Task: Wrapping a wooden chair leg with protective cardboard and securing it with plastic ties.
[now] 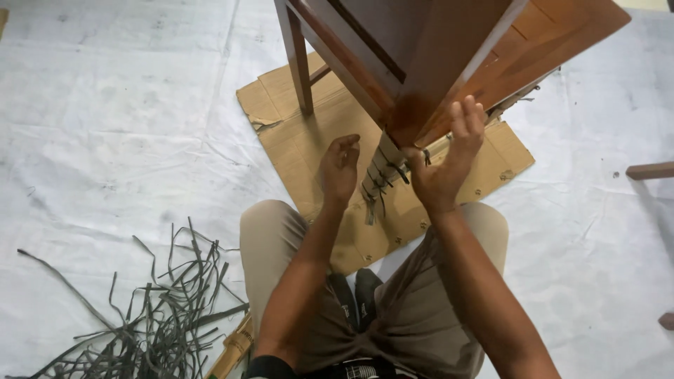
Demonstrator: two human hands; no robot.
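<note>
A brown wooden piece of furniture (449, 49) stands tilted on a flattened cardboard sheet (302, 133). Its near leg (382, 165) is wrapped with dark strips. My right hand (446, 158) presses against the lower corner of the wooden frame, fingers spread upward on the wood. Just left of the wrapped leg, my left hand (340, 168) has its fingers curled and pinched; whether it holds the end of a strip is too small to tell. My knees in beige trousers lie below both hands.
A heap of loose dark strips (151, 316) lies on the white floor sheet (105, 126) at lower left. A bamboo-like piece (235, 351) lies beside my left thigh. Wooden ends (649, 170) poke in at the right edge.
</note>
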